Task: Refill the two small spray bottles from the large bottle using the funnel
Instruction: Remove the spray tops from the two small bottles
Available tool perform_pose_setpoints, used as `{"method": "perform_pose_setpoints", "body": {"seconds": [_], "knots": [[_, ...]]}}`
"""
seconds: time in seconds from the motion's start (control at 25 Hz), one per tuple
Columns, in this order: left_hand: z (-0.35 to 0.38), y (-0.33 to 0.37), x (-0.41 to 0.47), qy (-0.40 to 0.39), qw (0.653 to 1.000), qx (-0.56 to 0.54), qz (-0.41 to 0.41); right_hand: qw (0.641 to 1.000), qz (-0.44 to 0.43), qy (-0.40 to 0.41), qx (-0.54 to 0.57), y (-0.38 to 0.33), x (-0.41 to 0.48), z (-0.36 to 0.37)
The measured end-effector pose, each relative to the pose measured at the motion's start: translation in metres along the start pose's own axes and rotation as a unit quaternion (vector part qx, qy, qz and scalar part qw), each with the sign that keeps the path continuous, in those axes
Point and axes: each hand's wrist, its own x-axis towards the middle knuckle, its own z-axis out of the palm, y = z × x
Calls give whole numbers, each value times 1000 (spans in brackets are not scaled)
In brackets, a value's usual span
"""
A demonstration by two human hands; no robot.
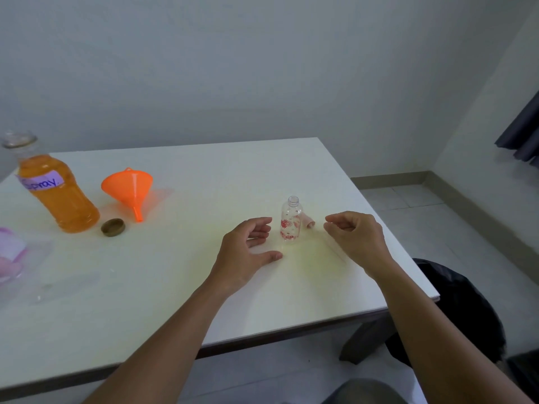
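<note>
A small clear spray bottle (291,220) with red flowers stands upright and uncapped on the white table (189,176). My left hand (248,246) rests open on the table just left of it, not touching. My right hand (357,236) hovers to its right with fingers loosely curled, holding nothing I can see. A small pinkish piece (309,221) lies behind the bottle. At far left stands the large open bottle (55,191) of orange liquid labelled "spray". Its brown cap (113,227) lies beside it. The orange funnel (128,189) lies tipped on its side nearby.
A clear plastic bag with pink contents (14,255) lies at the left edge. The table's right edge runs close to my right hand. A dark chair (455,310) stands below the table's right corner. A dark curtain (522,132) hangs at far right.
</note>
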Motion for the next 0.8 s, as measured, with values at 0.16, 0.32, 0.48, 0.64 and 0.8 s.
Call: {"method": "perform_pose_setpoints", "body": {"seconds": [0.16,0.32,0.48,0.64,0.8], "knots": [[-33,1,-32,22,999,38,-8,992,-60,106,13,-7,-42,6],[-82,1,-72,80,993,80,-25,975,-195,99,31,-31,-88,30],[-136,-1,-109,181,974,126,-47,966,-259,-6,9,-60,-110,62],[-191,-2,-137,375,910,151,-91,954,-273,-116,-36,-85,-124,108],[-225,-12,-148,450,873,158,-102,948,-247,-192,-52,-113,-136,158]]}}
